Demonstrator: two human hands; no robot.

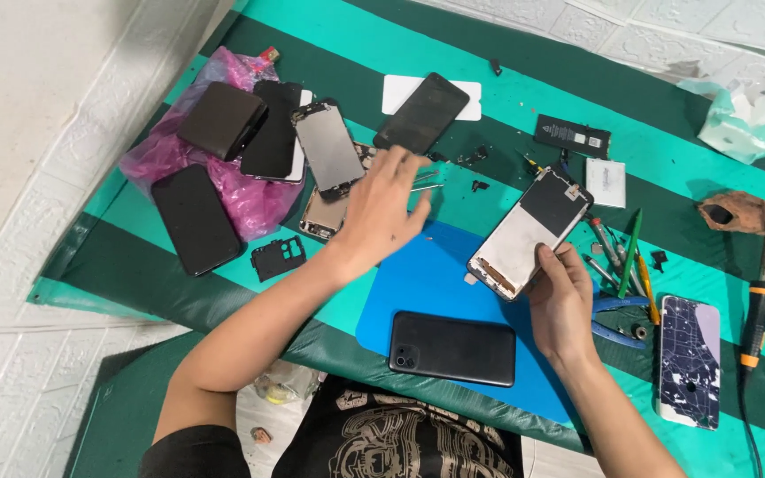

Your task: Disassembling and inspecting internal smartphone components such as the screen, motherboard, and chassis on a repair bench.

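Mid-teardown I reckon; right hand [562,301] clamped on the phone screen panel [529,234] mid-frame; left hand [381,208] spread open over tweezers [424,180]; next probably needs a careful pinch.

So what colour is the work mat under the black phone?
Blue mat, clearest in the head view, beneath the black phone.
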